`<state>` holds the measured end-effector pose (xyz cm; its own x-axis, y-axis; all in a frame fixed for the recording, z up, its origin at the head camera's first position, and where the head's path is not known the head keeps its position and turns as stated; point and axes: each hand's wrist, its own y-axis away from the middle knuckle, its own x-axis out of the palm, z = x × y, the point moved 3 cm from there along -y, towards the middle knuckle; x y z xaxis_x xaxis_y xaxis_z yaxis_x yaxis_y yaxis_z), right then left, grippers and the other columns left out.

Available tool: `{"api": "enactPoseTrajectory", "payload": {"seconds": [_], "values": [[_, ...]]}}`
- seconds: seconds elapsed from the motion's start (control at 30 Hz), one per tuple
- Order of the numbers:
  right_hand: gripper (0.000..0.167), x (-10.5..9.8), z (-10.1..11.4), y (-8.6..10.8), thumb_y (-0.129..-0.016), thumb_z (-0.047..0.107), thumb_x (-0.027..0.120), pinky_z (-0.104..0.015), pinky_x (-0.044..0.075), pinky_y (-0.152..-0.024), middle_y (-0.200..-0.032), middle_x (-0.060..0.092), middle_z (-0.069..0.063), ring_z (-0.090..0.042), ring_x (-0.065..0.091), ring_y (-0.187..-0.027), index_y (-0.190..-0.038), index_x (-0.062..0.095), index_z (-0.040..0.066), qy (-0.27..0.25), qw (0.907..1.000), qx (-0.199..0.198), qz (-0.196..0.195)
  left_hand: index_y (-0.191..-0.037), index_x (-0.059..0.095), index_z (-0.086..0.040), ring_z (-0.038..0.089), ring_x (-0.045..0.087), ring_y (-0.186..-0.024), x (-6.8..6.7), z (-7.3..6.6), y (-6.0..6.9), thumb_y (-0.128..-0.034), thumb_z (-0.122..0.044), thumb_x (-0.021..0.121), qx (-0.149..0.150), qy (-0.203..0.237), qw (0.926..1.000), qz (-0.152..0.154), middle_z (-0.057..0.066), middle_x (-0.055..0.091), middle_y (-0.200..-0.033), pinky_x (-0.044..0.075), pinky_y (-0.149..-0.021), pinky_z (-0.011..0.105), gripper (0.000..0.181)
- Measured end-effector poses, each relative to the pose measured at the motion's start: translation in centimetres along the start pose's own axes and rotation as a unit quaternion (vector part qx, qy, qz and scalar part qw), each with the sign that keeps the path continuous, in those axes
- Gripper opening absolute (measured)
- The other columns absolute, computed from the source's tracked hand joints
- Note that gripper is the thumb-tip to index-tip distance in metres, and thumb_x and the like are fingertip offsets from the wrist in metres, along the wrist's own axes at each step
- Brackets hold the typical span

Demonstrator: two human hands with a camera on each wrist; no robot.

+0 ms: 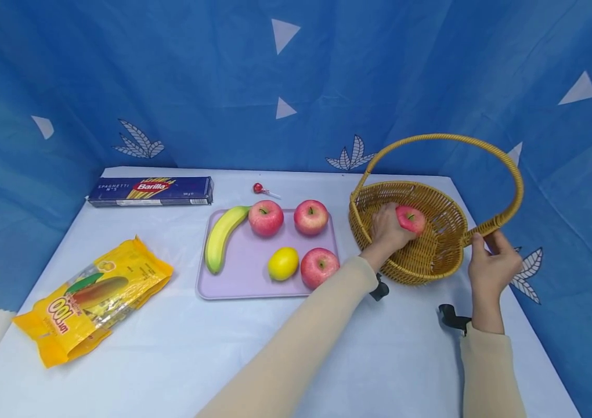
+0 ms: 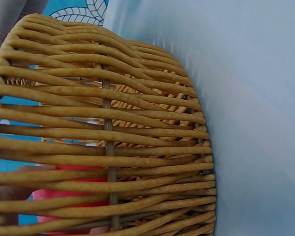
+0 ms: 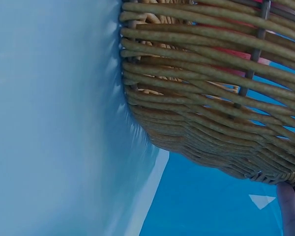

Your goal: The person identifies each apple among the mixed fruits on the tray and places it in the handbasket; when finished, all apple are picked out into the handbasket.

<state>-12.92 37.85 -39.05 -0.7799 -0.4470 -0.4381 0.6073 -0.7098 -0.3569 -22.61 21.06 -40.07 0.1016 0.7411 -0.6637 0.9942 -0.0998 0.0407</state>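
Reaching in with beige sleeves [image 1: 298, 345], closest to the head camera; gripping an apple [image 1: 414, 220] in the left hand [image 1: 387, 227], inside the basket [image 1: 426, 255], and pinching the rim [image 1: 466, 238] at the foot of the handle [image 1: 442, 137] with the right hand [image 1: 493, 266]. On the lilac tray [image 1: 244, 264], left of the basket: three more apples [image 1: 266, 219], a banana [image 1: 219, 241] along the left side, a lemon [image 1: 282, 264] beside the near apple. Past the tray, a lollipop [image 1: 258, 188]; farther left, a spaghetti box [image 1: 151, 191] and a yellow bag [image 1: 98, 297]. From the left wrist, woven basket wall up close, apple and part of the hand glimpsed through gaps. From the right wrist, more basket wall, red behind it, and a finger [image 3: 287, 209] at the handle's foot
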Motion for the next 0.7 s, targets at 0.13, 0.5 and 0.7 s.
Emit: {"api": "enactPoseTrajectory", "payload": {"seconds": [0.13,0.5,0.7], "values": [[0.03,-0.03,0.04,0.05,-0.097,0.034,0.059,-0.021,0.052,-0.094,-0.124,0.069,0.0,-0.002,0.063,-0.113,-0.126,0.067,0.028,0.005,1.0,0.005,0.001,-0.125,0.057,-0.018,0.013,0.056,-0.105,-0.02,-0.01,0.01,-0.0669,-0.033,0.09,0.0,-0.005,1.0,0.003,-0.005,0.063,-0.114,0.047,-0.082,0.021,0.068],[0.03,-0.01,-0.14,-0.15,-0.096,0.034,0.059,-0.02,0.052,-0.093,-0.123,0.069,0.0,-0.002,0.064,-0.112,-0.124,0.068,0.027,0.008,1.0,-0.003,-0.003,-0.128,0.057,-0.015,0.016,0.057,-0.113,0.1,0.04,0.07,-0.0666,-0.027,0.091,-0.006,-0.002,1.0,0.004,0.0,0.063,-0.116,0.049,-0.093,0.025,0.071],[0.031,0.03,-0.24,-0.14,-0.097,0.033,0.059,-0.021,0.051,-0.094,-0.124,0.069,0.0,-0.003,0.063,-0.114,-0.126,0.067,0.026,0.004,1.0,0.007,0.001,-0.132,0.054,-0.016,0.016,0.057,-0.115,0.09,0.01,0.27,-0.0699,-0.03,0.089,-0.001,-0.018,0.9997,0.015,0.001,0.06,-0.121,0.049,-0.095,0.027,0.072]]}}
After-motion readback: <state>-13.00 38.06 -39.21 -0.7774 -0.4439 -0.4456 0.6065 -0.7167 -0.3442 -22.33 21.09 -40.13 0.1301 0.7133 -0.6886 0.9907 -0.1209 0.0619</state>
